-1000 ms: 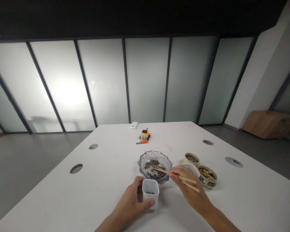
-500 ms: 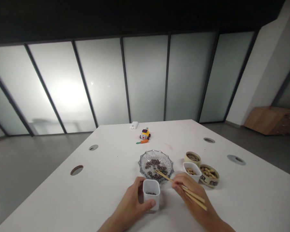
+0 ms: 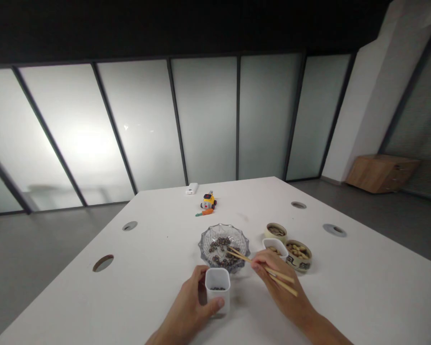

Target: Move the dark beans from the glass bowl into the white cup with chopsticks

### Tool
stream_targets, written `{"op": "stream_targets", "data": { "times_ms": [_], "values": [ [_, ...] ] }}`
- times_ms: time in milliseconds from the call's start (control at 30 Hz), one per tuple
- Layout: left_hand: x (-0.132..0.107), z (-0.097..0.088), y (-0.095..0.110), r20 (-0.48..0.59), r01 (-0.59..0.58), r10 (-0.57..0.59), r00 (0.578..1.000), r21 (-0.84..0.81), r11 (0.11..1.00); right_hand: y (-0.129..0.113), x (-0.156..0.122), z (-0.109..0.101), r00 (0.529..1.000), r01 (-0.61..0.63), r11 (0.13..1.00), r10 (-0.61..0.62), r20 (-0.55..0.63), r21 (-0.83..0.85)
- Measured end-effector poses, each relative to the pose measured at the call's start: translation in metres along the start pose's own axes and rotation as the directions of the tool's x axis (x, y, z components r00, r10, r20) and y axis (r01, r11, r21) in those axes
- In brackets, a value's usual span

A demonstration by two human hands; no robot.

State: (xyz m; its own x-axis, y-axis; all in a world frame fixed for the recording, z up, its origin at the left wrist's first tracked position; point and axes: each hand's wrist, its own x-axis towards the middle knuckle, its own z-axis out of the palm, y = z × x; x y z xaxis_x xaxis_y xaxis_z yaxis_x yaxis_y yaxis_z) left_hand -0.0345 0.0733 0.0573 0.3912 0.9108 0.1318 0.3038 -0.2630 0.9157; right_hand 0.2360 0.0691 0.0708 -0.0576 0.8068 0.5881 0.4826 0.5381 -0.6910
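Can't cleanly make out the tips of the chopsticks (image 3: 241,256), over or among dark pieces (image 3: 222,242) in the glass bowl (image 3: 237,235); can't tell whether pinched on one or merely resting. Can't name those pieces either, too small and blurred. Grips the chopsticks in the right hand (image 3: 282,299), clamped near the middle of their length, on the near right side of the glass bowl, palm out of sight. Clasps a white cup (image 3: 221,294) in the left hand (image 3: 192,297), thumb across the front, other fingers mostly lost behind the wall; holds it upright just before the glass bowl, covering a bit of the near rim, with more dark pieces inside, seen only in part. Blocks, with the right hand, part of a white tub (image 3: 273,242) right of the glass bowl, leaving only some tan contents (image 3: 274,249) in sight. Farther right of the glass bowl, shows a peanut bowl (image 3: 298,262); to its far right, a seed bowl (image 3: 269,234). Beyond the glass bowl, on the worktop (image 3: 158,268), shows an orange-and-green stick (image 3: 206,212), then a toy car (image 3: 208,201) and, farthest off, a white block (image 3: 191,188), too distant to name.
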Motion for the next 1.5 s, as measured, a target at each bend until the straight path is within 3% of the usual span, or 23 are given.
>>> {"op": "stream_targets", "data": {
  "times_ms": [533, 767, 1000, 1233, 1367, 1500],
  "values": [
    [-0.001, -0.001, 0.008, -0.012, 0.030, -0.029, 1.000, 0.078, 0.997, 0.002, 0.005, -0.008, 0.989, 0.017, 0.999, -0.011, 0.150, -0.038],
    [-0.001, -0.001, 0.006, -0.012, 0.036, -0.035, 0.999, 0.121, 0.992, 0.008, 0.009, -0.006, 0.994, 0.002, 1.000, 0.000, 0.107, -0.018],
    [0.001, 0.000, 0.002, -0.004, 0.010, -0.010, 1.000, 0.051, 0.999, 0.007, 0.006, -0.007, 0.992, 0.075, 0.997, -0.073, 0.100, -0.013],
    [0.001, 0.000, 0.002, -0.001, 0.010, -0.010, 1.000, 0.017, 1.000, -0.003, 0.005, -0.008, 0.998, 0.067, 0.997, -0.068, -0.020, -0.026],
    [0.000, -0.001, 0.003, -0.009, -0.004, 0.004, 1.000, 0.028, 1.000, -0.007, 0.011, -0.017, 0.993, -0.083, 0.989, 0.093, -0.077, 0.124],
    [0.000, -0.001, 0.004, -0.006, 0.006, -0.006, 1.000, 0.010, 1.000, -0.001, 0.016, -0.026, 0.944, -0.309, 0.834, 0.329, 0.039, 0.457]
  ]
}}
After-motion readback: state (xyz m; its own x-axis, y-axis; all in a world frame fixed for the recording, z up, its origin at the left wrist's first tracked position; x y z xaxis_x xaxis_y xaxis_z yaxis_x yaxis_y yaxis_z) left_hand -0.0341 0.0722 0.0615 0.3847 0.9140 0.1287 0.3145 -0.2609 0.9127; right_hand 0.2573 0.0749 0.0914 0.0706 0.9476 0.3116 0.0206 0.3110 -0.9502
